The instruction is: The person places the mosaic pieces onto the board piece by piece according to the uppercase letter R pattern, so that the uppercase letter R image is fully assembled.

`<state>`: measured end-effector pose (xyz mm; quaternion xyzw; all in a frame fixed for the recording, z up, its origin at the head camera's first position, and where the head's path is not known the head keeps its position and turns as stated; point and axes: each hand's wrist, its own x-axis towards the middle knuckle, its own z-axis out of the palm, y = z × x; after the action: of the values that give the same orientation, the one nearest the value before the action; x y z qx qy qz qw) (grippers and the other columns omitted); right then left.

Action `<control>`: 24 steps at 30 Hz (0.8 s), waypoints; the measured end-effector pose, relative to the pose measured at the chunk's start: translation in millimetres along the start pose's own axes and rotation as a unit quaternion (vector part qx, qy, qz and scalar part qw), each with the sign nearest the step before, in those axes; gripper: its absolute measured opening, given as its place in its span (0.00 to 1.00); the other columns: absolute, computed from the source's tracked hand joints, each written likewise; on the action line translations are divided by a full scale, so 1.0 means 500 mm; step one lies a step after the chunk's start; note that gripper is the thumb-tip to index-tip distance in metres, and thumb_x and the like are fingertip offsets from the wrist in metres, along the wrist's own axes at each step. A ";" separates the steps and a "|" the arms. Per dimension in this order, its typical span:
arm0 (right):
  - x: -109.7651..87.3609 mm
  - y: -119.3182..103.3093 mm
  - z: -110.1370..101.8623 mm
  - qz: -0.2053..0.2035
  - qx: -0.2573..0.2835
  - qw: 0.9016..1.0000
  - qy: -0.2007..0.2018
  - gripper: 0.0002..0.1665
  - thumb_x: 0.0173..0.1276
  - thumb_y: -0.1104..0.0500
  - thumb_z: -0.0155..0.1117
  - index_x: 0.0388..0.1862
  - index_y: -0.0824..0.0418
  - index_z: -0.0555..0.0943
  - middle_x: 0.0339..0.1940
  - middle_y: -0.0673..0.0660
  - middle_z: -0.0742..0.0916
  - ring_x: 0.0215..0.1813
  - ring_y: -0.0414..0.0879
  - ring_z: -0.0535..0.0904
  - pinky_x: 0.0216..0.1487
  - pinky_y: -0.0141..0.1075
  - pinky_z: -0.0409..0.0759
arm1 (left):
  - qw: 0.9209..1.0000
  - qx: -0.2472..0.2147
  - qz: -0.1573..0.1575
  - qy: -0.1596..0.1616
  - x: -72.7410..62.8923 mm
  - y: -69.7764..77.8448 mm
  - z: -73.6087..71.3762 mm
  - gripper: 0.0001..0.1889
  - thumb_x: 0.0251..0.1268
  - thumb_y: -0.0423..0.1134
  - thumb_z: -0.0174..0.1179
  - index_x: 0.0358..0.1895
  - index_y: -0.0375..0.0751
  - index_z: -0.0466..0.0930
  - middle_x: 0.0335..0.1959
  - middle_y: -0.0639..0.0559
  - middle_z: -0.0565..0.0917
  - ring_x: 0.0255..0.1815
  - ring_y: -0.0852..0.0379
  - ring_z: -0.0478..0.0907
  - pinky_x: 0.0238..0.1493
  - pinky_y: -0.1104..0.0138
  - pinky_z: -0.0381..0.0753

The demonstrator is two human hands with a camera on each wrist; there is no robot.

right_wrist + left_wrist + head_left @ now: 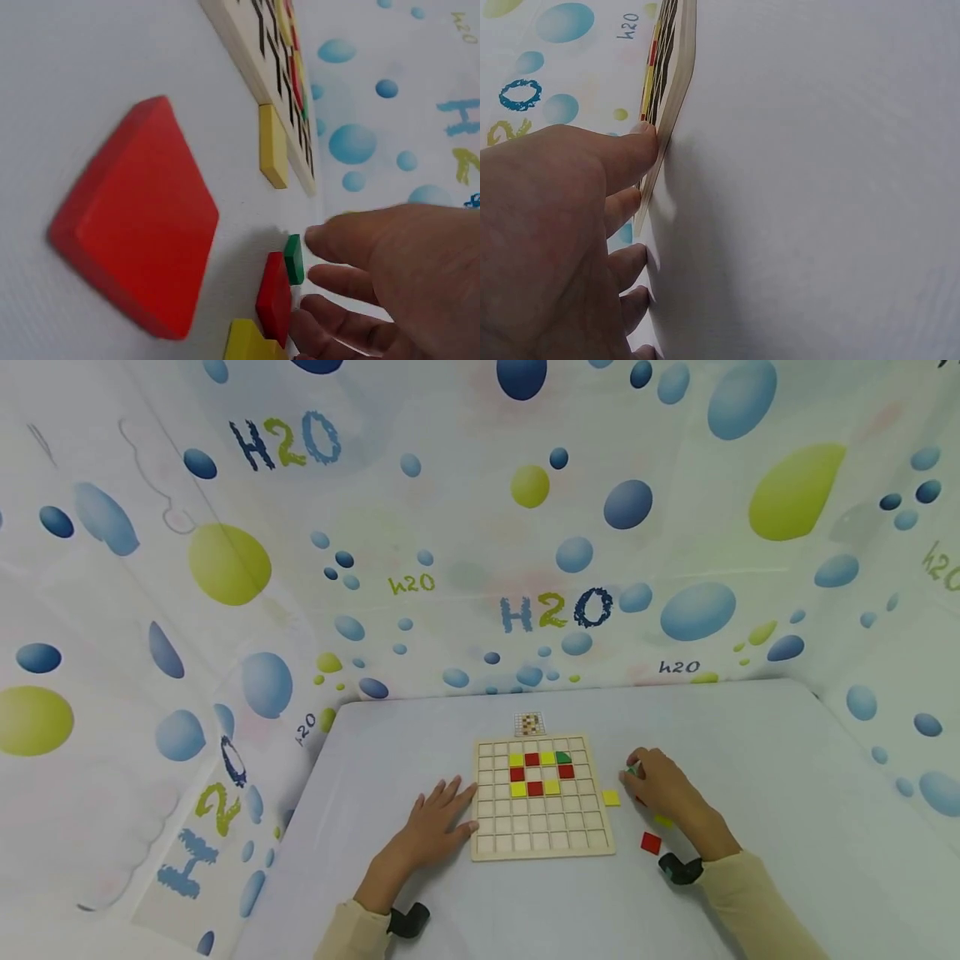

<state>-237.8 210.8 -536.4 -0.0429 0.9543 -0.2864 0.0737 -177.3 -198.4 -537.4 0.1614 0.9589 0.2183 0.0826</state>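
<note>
A wooden grid board [543, 842] lies on the white table, with red, yellow and green tiles set in its upper cells. My left hand [437, 824] rests beside its left edge, fingers spread; in the left wrist view the thumb touches the board's side. To the right of the board, my right hand [663, 787] reaches down over loose tiles. Its thumb and fingertips are close above a small green tile [294, 259], thumb and index apart. A red tile [275, 296] and a yellow tile [244, 341] lie beside the green one, partly under the hand.
Another red tile [651, 843] lies nearer me, below the right wrist. One yellow tile [611, 798] sits against the board's right edge. Behind the board is a small printed pattern card [529, 724]. A patterned curtain [465, 510] surrounds the table.
</note>
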 end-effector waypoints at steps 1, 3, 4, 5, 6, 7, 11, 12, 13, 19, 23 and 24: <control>-0.001 0.000 0.000 -0.002 -0.001 1.000 -0.002 0.19 0.76 0.57 0.68 0.59 0.65 0.78 0.46 0.62 0.80 0.43 0.53 0.77 0.45 0.45 0.84 | 1.000 0.001 0.000 0.001 0.000 0.000 0.000 0.35 0.79 0.54 0.59 0.83 0.48 0.64 0.85 0.39 0.59 0.86 0.32 0.51 0.79 0.29 0.47; -0.003 0.002 0.001 -0.010 0.000 1.000 -0.009 0.19 0.75 0.59 0.67 0.61 0.64 0.79 0.52 0.64 0.79 0.48 0.54 0.77 0.53 0.50 0.84 | 1.000 0.006 -0.002 0.000 0.000 -0.001 0.002 0.35 0.79 0.54 0.59 0.83 0.49 0.64 0.85 0.39 0.59 0.86 0.33 0.51 0.79 0.29 0.47; -0.005 0.002 0.002 -0.015 0.000 1.000 -0.013 0.19 0.75 0.61 0.67 0.61 0.63 0.79 0.54 0.64 0.78 0.49 0.55 0.77 0.56 0.51 0.84 | 1.000 0.006 -0.002 -0.001 0.000 -0.001 0.002 0.35 0.79 0.54 0.58 0.83 0.49 0.64 0.85 0.39 0.59 0.86 0.33 0.51 0.79 0.30 0.47; -0.005 0.003 0.001 -0.021 0.002 1.000 -0.018 0.19 0.74 0.62 0.68 0.61 0.63 0.79 0.55 0.64 0.78 0.50 0.55 0.78 0.58 0.53 0.84 | 1.000 0.006 -0.002 0.000 0.000 -0.002 0.002 0.35 0.79 0.54 0.58 0.83 0.49 0.64 0.85 0.39 0.59 0.86 0.33 0.51 0.79 0.30 0.47; -0.005 0.003 0.001 -0.025 0.004 0.999 -0.022 0.18 0.75 0.62 0.68 0.61 0.62 0.80 0.56 0.63 0.79 0.51 0.55 0.78 0.60 0.53 0.84 | 1.000 0.004 -0.002 0.000 0.000 -0.002 0.002 0.35 0.79 0.54 0.58 0.83 0.49 0.64 0.85 0.39 0.59 0.86 0.33 0.50 0.79 0.29 0.47; -0.005 0.005 0.001 -0.030 0.005 0.999 -0.025 0.18 0.75 0.62 0.68 0.61 0.62 0.80 0.56 0.63 0.79 0.52 0.55 0.78 0.61 0.54 0.83 | 1.000 0.002 -0.001 0.001 0.000 -0.001 0.002 0.35 0.79 0.54 0.58 0.83 0.49 0.64 0.85 0.39 0.59 0.86 0.32 0.50 0.79 0.29 0.47; -0.004 0.009 -0.006 -0.045 -0.002 0.998 -0.037 0.17 0.75 0.61 0.69 0.60 0.62 0.81 0.54 0.60 0.80 0.53 0.54 0.80 0.61 0.54 0.83 | 1.000 -0.004 0.003 0.000 0.000 -0.001 0.001 0.34 0.79 0.54 0.58 0.83 0.49 0.64 0.85 0.39 0.58 0.86 0.32 0.50 0.79 0.29 0.46; -0.004 0.010 -0.008 -0.045 -0.001 0.998 -0.041 0.17 0.75 0.61 0.69 0.60 0.62 0.81 0.54 0.59 0.80 0.53 0.53 0.80 0.61 0.53 0.84 | 1.000 -0.004 0.004 0.000 0.000 -0.001 0.001 0.34 0.80 0.54 0.58 0.83 0.49 0.64 0.85 0.39 0.58 0.86 0.32 0.50 0.79 0.29 0.46; -0.004 0.011 -0.011 -0.048 0.000 0.998 -0.046 0.17 0.74 0.62 0.68 0.59 0.62 0.81 0.53 0.59 0.81 0.52 0.53 0.80 0.60 0.53 0.84 | 1.000 -0.004 0.005 -0.001 0.000 -0.001 0.001 0.34 0.80 0.54 0.58 0.83 0.49 0.64 0.85 0.39 0.58 0.86 0.32 0.50 0.79 0.29 0.46; -0.003 0.015 -0.018 -0.047 0.013 0.998 -0.050 0.17 0.74 0.63 0.69 0.59 0.64 0.80 0.53 0.61 0.81 0.53 0.54 0.79 0.60 0.54 0.84 | 1.000 0.006 0.002 -0.001 0.002 -0.003 0.003 0.35 0.79 0.55 0.58 0.83 0.49 0.63 0.85 0.39 0.58 0.86 0.33 0.50 0.79 0.30 0.47; 0.001 0.021 -0.006 -0.045 0.010 0.998 -0.030 0.19 0.73 0.60 0.71 0.59 0.64 0.81 0.54 0.62 0.80 0.51 0.53 0.78 0.58 0.53 0.84 | 1.000 0.006 0.003 0.001 0.002 -0.007 0.005 0.35 0.79 0.55 0.58 0.83 0.49 0.63 0.85 0.39 0.58 0.86 0.33 0.50 0.80 0.30 0.47; 0.002 0.022 -0.001 -0.044 0.008 0.999 -0.024 0.18 0.73 0.60 0.71 0.59 0.64 0.81 0.54 0.62 0.80 0.50 0.52 0.78 0.57 0.51 0.84 | 1.000 0.006 0.004 0.001 0.002 -0.008 0.005 0.35 0.80 0.55 0.57 0.83 0.50 0.63 0.85 0.39 0.58 0.86 0.33 0.50 0.80 0.30 0.47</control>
<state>-239.5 220.0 -542.0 -0.0911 0.9470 -0.2962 0.0842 -178.6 -200.4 -541.5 0.1654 0.9596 0.2130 0.0800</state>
